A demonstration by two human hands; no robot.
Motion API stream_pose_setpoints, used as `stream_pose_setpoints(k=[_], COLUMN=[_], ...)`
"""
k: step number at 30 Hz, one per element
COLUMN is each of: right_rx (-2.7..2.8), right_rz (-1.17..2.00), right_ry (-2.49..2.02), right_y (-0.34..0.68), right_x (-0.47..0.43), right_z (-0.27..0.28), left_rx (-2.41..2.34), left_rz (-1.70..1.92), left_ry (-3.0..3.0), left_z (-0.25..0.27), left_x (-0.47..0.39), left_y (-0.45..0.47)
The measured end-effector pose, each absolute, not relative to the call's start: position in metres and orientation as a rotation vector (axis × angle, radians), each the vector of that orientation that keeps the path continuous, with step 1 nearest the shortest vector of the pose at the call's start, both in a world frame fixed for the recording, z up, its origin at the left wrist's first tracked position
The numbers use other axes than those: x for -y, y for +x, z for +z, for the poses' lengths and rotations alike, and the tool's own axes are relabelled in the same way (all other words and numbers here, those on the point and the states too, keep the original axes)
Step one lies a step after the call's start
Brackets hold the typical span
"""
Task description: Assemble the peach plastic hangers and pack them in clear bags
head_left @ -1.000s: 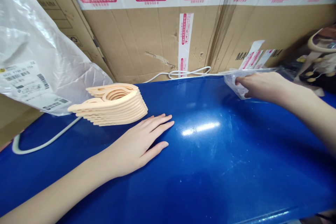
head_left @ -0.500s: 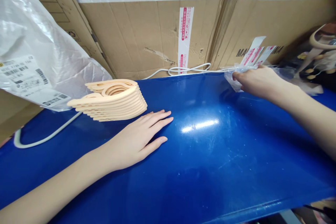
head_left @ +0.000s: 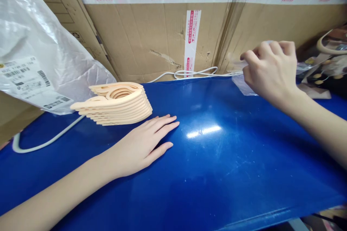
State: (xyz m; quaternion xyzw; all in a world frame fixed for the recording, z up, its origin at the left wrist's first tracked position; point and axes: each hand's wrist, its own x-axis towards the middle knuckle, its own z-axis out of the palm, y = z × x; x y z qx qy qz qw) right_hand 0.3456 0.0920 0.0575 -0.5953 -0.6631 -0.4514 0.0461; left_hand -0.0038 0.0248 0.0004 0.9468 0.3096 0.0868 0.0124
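My left hand lies palm down on the blue tabletop, fingers stretched out and holding nothing. Just beyond its knuckles stands a stack of identical peach-coloured plastic pieces with curved cut-outs, nested together; I cannot tell their exact kind. At the back right, my right hand is raised with fingers curled around part of a clear plastic bag. Its fingertips are partly hidden behind the hand, and some of the film hangs below it toward the table.
Large cardboard boxes with printed tape line the back. A labelled, whitish plastic bag leans at the left. A white cable runs along the rear edge, and another pale cord loops at left. Mixed items sit at far right.
My right hand has risen from the table's back edge and turned, its back now facing me, drawing up some of the clear plastic. The left hand and the stack stay put.
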Motion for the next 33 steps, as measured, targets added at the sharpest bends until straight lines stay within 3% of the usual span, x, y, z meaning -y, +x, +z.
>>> stream_pose_setpoints(k=[5,11,20,33], right_rx=[2.314,2.446,2.424,2.285], right_rz=[-1.382,-0.894,-0.493,-0.674], right_ry=[-0.952,-0.289,-0.215,-0.192], right_y=[0.32,0.284,0.267,0.274], right_x=[-0.061,-0.013,-0.002,-0.017], right_z=[0.053,0.043,0.035,0.026], left_rx=[-1.05,-1.097,-1.265,-1.022], left_rz=[0.595,0.869,1.079,0.847], left_ry=[3.201,3.4,3.379,3.27], left_z=[0.002,0.008,0.008,-0.006], left_x=[-0.017,-0.014,-0.015,-0.019], left_y=[0.002,0.007,0.001,-0.006])
